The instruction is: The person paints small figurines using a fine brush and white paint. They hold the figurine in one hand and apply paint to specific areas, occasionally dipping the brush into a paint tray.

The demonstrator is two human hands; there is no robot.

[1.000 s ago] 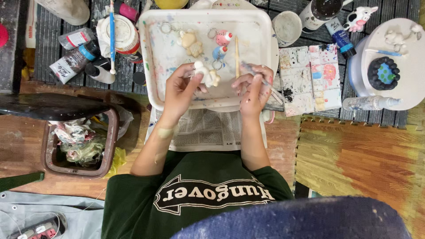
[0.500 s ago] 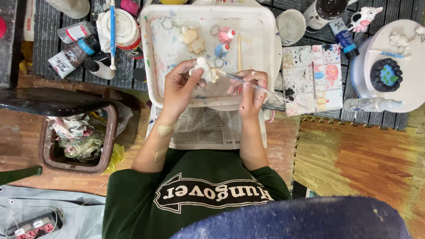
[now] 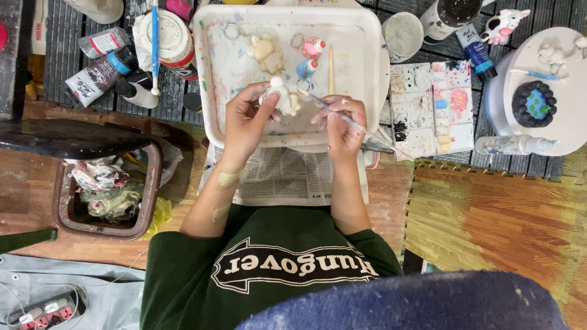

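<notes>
From the head camera, looking straight down, the left hand (image 3: 244, 125) has its grip clenched round a small white unpainted figurine (image 3: 282, 96), held just above the white plastic tray (image 3: 373, 79). The right hand (image 3: 339, 125) pinches a thin paintbrush (image 3: 342, 116) in a grasping grip; the brush tip points left at the figurine, nearly touching it. Inside the tray, beyond the hands, lie a cream bear-shaped figurine (image 3: 267, 53), a pink painted figurine (image 3: 313, 46) on a keyring and a wooden stick (image 3: 331, 68). Newspaper (image 3: 287, 177) is spread under the near edge of the tray. Right of the tray sits a paint-stained palette (image 3: 431, 107), with a blue paint bottle (image 3: 476, 53) beyond it. To the left, a brown bin (image 3: 107, 189) full of crumpled wrappers stands on the wooden floor (image 3: 489, 220). The person wears a dark green shirt (image 3: 275, 269)
</notes>
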